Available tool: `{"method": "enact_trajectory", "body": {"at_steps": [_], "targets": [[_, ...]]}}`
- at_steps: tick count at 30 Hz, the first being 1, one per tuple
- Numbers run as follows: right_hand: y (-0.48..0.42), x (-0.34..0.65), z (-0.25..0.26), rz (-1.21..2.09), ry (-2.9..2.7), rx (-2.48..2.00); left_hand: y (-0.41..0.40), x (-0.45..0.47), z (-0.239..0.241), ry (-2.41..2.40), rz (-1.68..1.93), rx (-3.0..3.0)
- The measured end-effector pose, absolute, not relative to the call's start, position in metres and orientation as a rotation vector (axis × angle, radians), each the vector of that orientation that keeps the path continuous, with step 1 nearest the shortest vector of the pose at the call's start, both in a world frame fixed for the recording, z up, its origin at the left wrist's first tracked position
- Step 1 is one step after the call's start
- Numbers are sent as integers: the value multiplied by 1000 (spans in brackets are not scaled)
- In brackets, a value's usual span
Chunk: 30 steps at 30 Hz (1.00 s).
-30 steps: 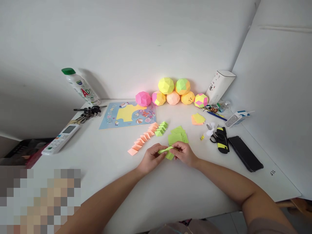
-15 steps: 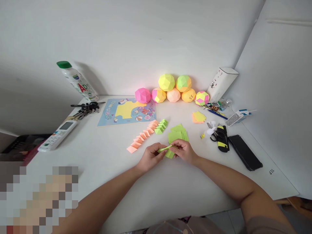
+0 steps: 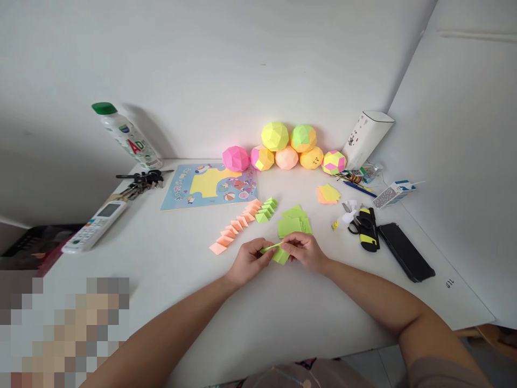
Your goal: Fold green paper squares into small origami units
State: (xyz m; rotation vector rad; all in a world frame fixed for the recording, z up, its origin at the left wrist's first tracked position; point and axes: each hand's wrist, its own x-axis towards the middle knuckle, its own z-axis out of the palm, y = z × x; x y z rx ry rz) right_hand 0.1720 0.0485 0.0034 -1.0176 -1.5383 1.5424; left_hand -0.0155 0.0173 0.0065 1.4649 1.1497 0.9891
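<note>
Between both hands, just above the white table, is a green sheet of paper (image 3: 280, 255), partly folded. My left hand (image 3: 252, 261) pinches its left end with thumb and fingers. On the other end, my right hand (image 3: 305, 251) grips the upper edge, its fingertips partly hidden behind the paper. Right behind the hands lies a loose pile of green paper squares (image 3: 294, 221). A short row of folded green pieces (image 3: 266, 210) stands farther left, beside a longer slanting row of folded peach pieces (image 3: 235, 226).
Several faceted paper balls (image 3: 286, 157) are stacked against the wall. A blue printed sheet (image 3: 173, 194), a bottle (image 3: 133, 140) and a remote control (image 3: 95, 226) occupy the left. To the right lie orange and yellow squares (image 3: 329, 194), a yellow-black tool (image 3: 367, 231) and a phone (image 3: 407, 252).
The hands stay in nearly the same place with the green paper between them. Its upper edge looks slightly flatter now. The whole view has shifted very slightly.
</note>
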Motion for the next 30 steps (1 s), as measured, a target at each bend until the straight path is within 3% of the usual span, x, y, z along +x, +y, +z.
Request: {"method": "enact_trajectory", "body": {"at_steps": [30], "targets": [[47, 172, 8, 1535, -1573, -955, 19, -17, 2, 1162, 945, 1410]]}}
